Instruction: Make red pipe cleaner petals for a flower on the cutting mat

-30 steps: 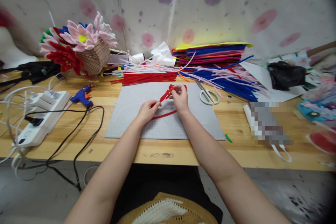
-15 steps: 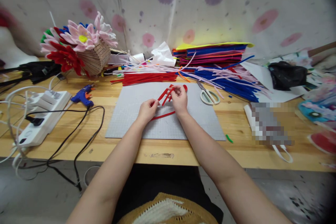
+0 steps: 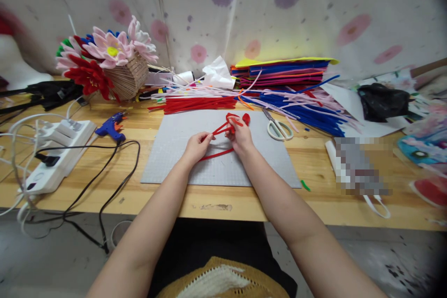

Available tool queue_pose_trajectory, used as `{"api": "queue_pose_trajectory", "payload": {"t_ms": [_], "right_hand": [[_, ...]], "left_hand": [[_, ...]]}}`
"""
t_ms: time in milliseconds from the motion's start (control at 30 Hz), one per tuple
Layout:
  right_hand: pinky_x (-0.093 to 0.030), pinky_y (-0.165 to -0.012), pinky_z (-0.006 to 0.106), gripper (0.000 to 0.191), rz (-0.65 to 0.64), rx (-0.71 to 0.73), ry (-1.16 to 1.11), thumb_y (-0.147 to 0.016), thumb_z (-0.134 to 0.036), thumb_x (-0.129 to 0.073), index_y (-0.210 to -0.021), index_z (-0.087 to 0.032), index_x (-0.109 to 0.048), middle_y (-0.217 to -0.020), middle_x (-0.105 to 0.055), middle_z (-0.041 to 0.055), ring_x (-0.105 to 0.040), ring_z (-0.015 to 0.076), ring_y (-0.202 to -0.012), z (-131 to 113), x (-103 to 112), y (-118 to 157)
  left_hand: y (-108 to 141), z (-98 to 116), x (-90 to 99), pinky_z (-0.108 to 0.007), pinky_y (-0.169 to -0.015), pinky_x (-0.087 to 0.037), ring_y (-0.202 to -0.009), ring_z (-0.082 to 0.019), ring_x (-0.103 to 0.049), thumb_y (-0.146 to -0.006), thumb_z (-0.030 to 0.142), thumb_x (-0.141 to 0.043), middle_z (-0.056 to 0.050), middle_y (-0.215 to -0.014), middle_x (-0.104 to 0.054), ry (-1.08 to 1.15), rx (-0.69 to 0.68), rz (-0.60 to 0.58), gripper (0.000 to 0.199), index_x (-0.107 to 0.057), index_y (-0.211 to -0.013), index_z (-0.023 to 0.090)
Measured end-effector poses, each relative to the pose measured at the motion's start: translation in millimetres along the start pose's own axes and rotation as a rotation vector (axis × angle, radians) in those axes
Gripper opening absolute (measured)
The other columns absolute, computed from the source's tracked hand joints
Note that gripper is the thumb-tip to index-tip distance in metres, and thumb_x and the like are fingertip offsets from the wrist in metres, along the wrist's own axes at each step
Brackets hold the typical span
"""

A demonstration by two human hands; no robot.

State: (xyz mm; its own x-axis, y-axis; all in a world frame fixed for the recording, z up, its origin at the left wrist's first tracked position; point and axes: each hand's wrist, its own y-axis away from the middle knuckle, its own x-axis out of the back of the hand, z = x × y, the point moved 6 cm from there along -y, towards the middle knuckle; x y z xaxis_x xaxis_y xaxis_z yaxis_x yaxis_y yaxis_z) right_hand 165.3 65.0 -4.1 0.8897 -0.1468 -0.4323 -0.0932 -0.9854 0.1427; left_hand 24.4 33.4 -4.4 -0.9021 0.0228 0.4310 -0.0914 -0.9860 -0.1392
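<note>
Over the grey cutting mat (image 3: 167,158), my left hand (image 3: 196,147) pinches the near ends of a bent red pipe cleaner (image 3: 220,128) between thumb and fingertips. Its strands run in a narrow V toward my right hand (image 3: 241,138), whose curled fingers hold the looped far part. Some of that loop is hidden behind the fingers. Just beyond the right hand shows a rounded red fuzzy piece (image 3: 246,118); whether it is joined to the held one, I cannot tell. Below the hands a single red pipe cleaner (image 3: 218,154) lies across the mat.
Scissors (image 3: 278,129) lie at the mat's right edge. Behind are red pipe cleaners (image 3: 199,104) and blue ones (image 3: 314,114). To the left are a blue glue gun (image 3: 111,128), a power strip (image 3: 59,158) with cords, and a basket of pipe-cleaner flowers (image 3: 129,77).
My right hand has turned, its fingers shifting round the red loop. The strands, earlier spread with loose ends between the hands, now converge at my left fingertips.
</note>
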Motion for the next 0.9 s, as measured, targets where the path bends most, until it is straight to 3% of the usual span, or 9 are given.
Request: {"api": "queue_pose_trajectory", "payload": {"t_ms": [300, 500, 600, 800, 900], "right_hand": [[-0.04, -0.037, 0.014, 0.013, -0.006, -0.149, -0.139, -0.072, -0.018, -0.053, -0.064, -0.018, -0.043, -0.047, -0.052, -0.0077, -0.047, 0.0038, -0.037, 6.5, 0.7, -0.6], [-0.049, -0.047, 0.017, 0.007, 0.117, 0.036, -0.082, -0.077, -0.016, -0.048, -0.075, -0.019, -0.042, -0.061, -0.062, -0.0043, -0.06, 0.0069, -0.052, -4.8, 8.7, -3.6], [-0.051, -0.052, 0.019, 0.007, 0.081, 0.051, -0.063, -0.078, -0.015, -0.047, -0.075, -0.019, -0.042, -0.062, -0.063, -0.0038, -0.062, 0.0081, -0.056, -5.2, 4.7, -2.2], [-0.052, -0.055, 0.024, 0.012, -0.067, -0.081, -0.05, -0.075, -0.025, -0.055, -0.074, -0.019, -0.045, -0.066, -0.064, -0.0024, -0.062, 0.0102, -0.058, 3.2, -2.4, -1.8], [-0.051, -0.05, 0.022, 0.014, -0.064, -0.01, 0.03, -0.071, -0.025, -0.058, -0.069, -0.019, -0.046, -0.059, -0.061, -0.0039, -0.059, 0.0089, -0.051, -0.5, 4.8, -6.5]], "left_hand": [[2.2, 2.1, -3.7, -0.023, -0.057, -0.035, -0.057, -0.01, -0.046, -0.079, 0.038, -0.042, 0.0, -0.061, -0.057, -0.037, -0.016, -0.042, 0.032, -0.064, -0.076, 0.014], [2.7, 3.1, -1.9, -0.024, -0.059, -0.037, -0.061, -0.012, -0.051, -0.08, 0.038, -0.041, -0.001, -0.068, -0.062, -0.099, -0.032, 0.002, 0.032, -0.064, -0.078, 0.016], [3.9, 6.3, -1.9, -0.025, -0.066, -0.04, -0.068, -0.013, -0.054, -0.082, 0.035, -0.041, -0.003, -0.074, -0.064, -0.114, -0.077, 0.002, 0.03, -0.064, -0.08, 0.016], [6.5, 10.1, -4.0, -0.026, -0.074, -0.041, -0.078, -0.014, -0.056, -0.082, 0.031, -0.043, -0.004, -0.084, -0.066, -0.194, -0.128, -0.027, 0.025, -0.064, -0.082, 0.018], [7.2, 11.4, -3.5, -0.026, -0.073, -0.041, -0.078, -0.014, -0.056, -0.083, 0.03, -0.043, -0.005, -0.083, -0.065, -0.204, -0.155, -0.041, 0.025, -0.064, -0.082, 0.017]]}}
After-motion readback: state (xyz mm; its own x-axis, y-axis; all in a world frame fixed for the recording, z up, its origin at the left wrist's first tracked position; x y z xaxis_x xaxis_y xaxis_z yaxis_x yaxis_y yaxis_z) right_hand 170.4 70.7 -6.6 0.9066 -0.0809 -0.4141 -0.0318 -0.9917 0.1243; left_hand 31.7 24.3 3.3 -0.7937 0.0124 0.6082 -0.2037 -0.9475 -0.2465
